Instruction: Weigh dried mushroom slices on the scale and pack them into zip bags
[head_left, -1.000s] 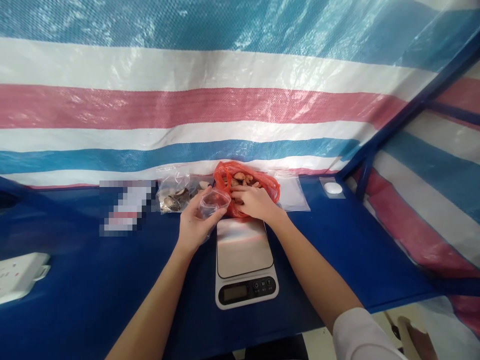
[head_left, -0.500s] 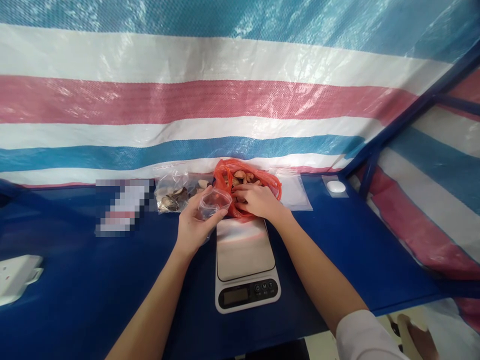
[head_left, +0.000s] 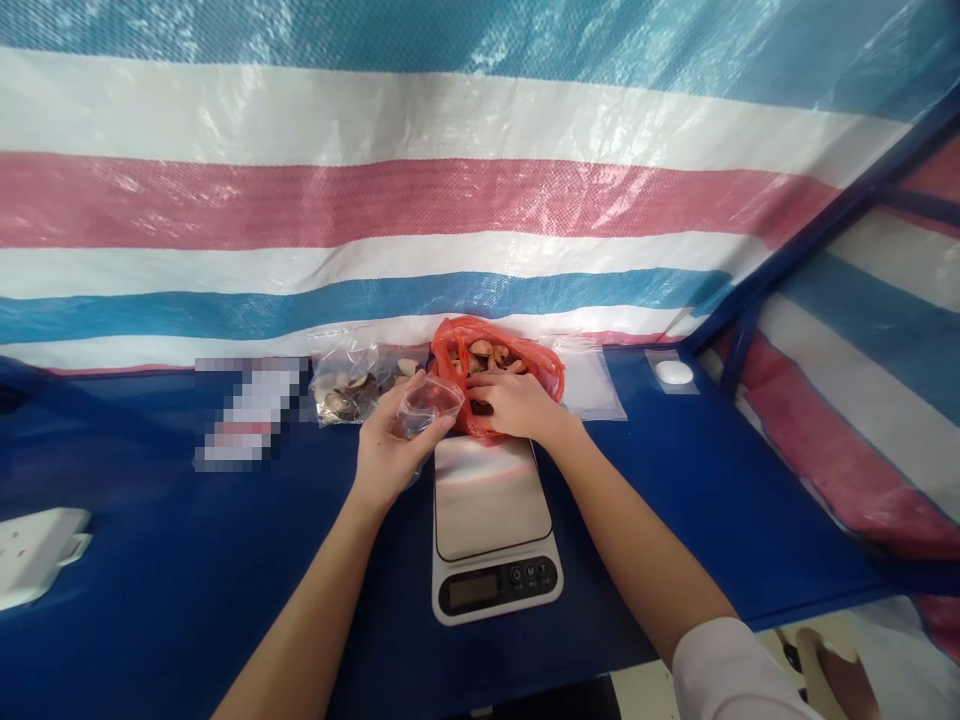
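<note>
My left hand [head_left: 386, 440] is closed around a clear plastic zip bag [head_left: 431, 402], its mouth held round and wide. Just right of it, my right hand [head_left: 517, 403] reaches into a red plastic bag [head_left: 546, 360] of dried mushroom pieces [head_left: 481, 350]. Its fingers lie bent and a little apart among the pieces, with the tips partly hidden. Below both hands sits a kitchen scale [head_left: 493, 505] with a bare metal plate and a dark display. Left of the left hand, a clear bag [head_left: 349, 395] contains mushroom pieces.
A flat clear bag [head_left: 596, 385] lies right of the red bag. Farther right is a white oval object [head_left: 673, 373] on a small clear bag. A white power strip [head_left: 41, 555] lies at left on the blue table [head_left: 187, 590]. Striped sheeting [head_left: 450, 200] hangs behind.
My right hand's fingers have shifted slightly and curl deeper among the mushroom pieces. My left hand keeps the clear bag in the same place.
</note>
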